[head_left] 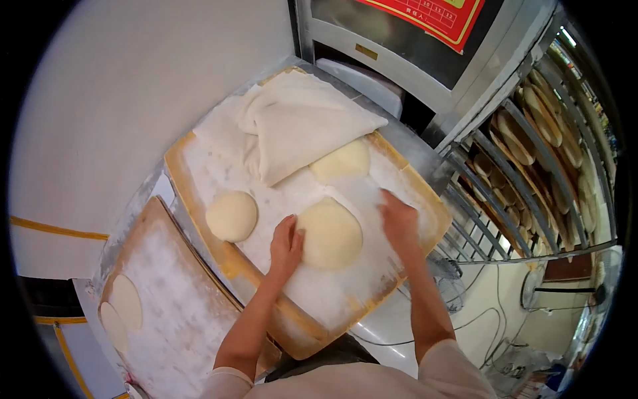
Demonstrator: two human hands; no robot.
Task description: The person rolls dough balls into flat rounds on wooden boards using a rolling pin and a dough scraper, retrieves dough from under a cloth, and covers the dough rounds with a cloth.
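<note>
A round, pale yellow dough piece lies on a floured wooden board. My left hand rests against its left edge, fingers close together and thumb toward the dough. To the right of the dough, my right hand is over the floured board, blurred by motion, apart from the dough; its fingers are smeared. Another dough ball sits left of my left hand. A third dough piece lies farther back, partly covered by a folded white cloth.
A second floured board at the lower left holds two flat dough rounds. On the right stands a metal rack with trays of long dough-like pieces. Behind is a metal cabinet with a red notice. Cables and a fan are on the floor.
</note>
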